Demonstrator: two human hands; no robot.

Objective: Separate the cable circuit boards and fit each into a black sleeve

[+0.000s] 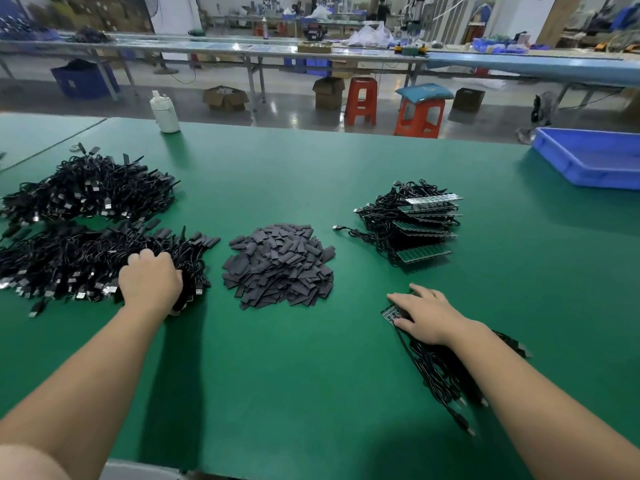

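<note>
A heap of flat black sleeves [278, 266] lies mid-table. To its right sits a stack of green circuit board panels with black cables [414, 221]. My right hand [427, 315] rests with spread fingers on one such panel [389, 314]; its cables [440, 372] trail toward me under my forearm. My left hand [149, 280] has its fingers curled into the near edge of a big pile of sleeved cables [69, 268] and grips a bunch of them. A second sleeved-cable pile [86, 190] lies behind it.
The green table [311, 375] carries a blue plastic bin [588, 157] at the far right and a white bottle [165, 112] at the back edge. Beyond are red stools [360, 100], cardboard boxes and long workbenches.
</note>
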